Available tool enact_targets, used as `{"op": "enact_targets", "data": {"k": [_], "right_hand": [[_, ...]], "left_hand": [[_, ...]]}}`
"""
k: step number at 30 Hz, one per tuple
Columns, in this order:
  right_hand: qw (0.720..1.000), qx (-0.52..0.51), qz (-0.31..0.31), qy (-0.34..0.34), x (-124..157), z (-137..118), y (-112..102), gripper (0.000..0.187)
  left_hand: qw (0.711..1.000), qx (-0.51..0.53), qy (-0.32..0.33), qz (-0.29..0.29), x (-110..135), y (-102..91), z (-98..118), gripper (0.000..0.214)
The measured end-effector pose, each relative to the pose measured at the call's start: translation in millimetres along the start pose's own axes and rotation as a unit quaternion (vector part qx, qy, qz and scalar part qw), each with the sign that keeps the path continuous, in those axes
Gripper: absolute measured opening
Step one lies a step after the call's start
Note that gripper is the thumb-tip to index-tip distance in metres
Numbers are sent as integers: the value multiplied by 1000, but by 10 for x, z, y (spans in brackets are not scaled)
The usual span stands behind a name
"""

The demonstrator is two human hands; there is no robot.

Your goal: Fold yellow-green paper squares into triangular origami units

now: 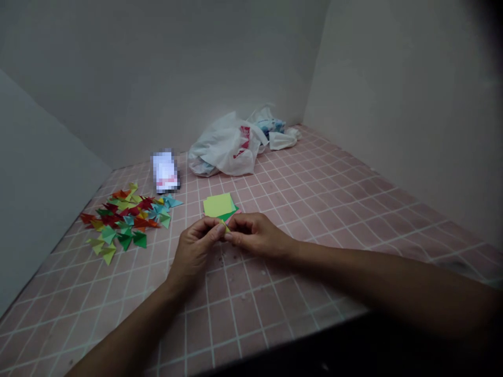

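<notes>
Between the fingertips of both hands is a small folded piece of yellow paper (225, 225), mostly hidden by the fingers. My left hand (196, 241) pinches it from the left, thumb against forefinger. From the right, my right hand (257, 234) grips the same piece with its fingers closed. Just beyond the hands lies a stack of square paper sheets (218, 205), yellow-green on top, with green and pink edges showing beneath. Off to the left, a heap of folded paper pieces (126, 212) in red, orange, yellow, green and light blue spreads over the table.
A lit phone (165, 170), its screen blurred out, stands near the back wall. White plastic bags (228, 146) with red print lie at the back middle. A pink checked cloth (314, 209) covers the table, which walls bound at the back and sides.
</notes>
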State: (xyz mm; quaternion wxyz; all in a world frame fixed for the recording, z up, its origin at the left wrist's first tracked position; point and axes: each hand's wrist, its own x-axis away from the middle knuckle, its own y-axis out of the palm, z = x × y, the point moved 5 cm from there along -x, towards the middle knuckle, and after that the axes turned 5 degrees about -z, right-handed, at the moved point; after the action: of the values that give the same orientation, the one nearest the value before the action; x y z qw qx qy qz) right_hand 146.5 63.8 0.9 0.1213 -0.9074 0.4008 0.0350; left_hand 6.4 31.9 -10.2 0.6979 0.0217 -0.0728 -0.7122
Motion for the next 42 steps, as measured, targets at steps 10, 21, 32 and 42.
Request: {"op": "enact_targets", "data": {"k": [10,21,32,42], "right_hand": [[1000,15,8,-7,13,8,-6,26],[996,-85,9,38,37,57,57,25],[988,-145,-5,62,46,66,91,24],[988,-143,-12,50,49,103,107,23]], "left_hand": [[999,33,-10,-23,7,55,-10,16],[995,82,-37,-31,58,127,-31,15],[991,130,-28,-12,85,159,-14,15],[1000,-18,1,-17,76,52,-55,20]]}}
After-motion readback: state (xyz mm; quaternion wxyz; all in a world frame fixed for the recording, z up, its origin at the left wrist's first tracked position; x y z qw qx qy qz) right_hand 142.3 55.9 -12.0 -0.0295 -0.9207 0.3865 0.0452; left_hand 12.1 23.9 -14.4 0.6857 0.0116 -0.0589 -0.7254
